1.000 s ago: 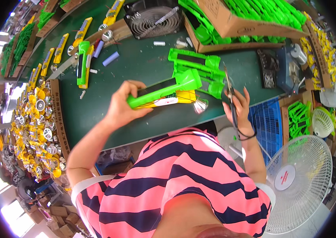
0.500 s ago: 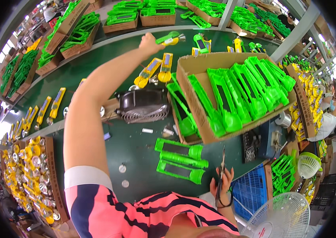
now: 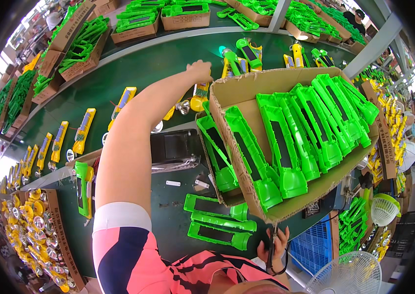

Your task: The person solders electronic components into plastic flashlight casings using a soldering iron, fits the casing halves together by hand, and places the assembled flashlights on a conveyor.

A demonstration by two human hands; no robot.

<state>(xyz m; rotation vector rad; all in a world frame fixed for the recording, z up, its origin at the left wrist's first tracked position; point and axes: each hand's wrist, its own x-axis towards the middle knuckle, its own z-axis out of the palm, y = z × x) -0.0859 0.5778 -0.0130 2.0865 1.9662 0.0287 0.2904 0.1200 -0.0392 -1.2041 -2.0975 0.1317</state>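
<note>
My left arm stretches to the far side of the green bench. There my left hand [image 3: 199, 71] curls over the upper end of a yellow flashlight body [image 3: 199, 98], its fingertips partly hidden. Near my body, my right hand [image 3: 277, 243] is wrapped around a slim tool with a black cord, which looks like a soldering iron [image 3: 274, 237]. Green flashlight shells [image 3: 219, 234] lie side by side just left of it. A tilted cardboard box [image 3: 227, 90] full of green shells stands between my hands. Beyond my left hand a green flashlight piece [image 3: 234, 62] rests among yellow bodies.
A black box fan [image 3: 174, 147] stands beside my left forearm. Yellow bodies [image 3: 85, 130] line the bench at left, with a green shell [image 3: 84, 188] closer in. A carton of yellow parts [image 3: 60, 230], a blue crate [image 3: 310, 245] and a white fan [image 3: 347, 274] flank me.
My left hand has let go of the green-and-yellow flashlight and moved onto a yellow body. The view has shifted, and a green shell at left now shows. My right hand still holds the tool.
</note>
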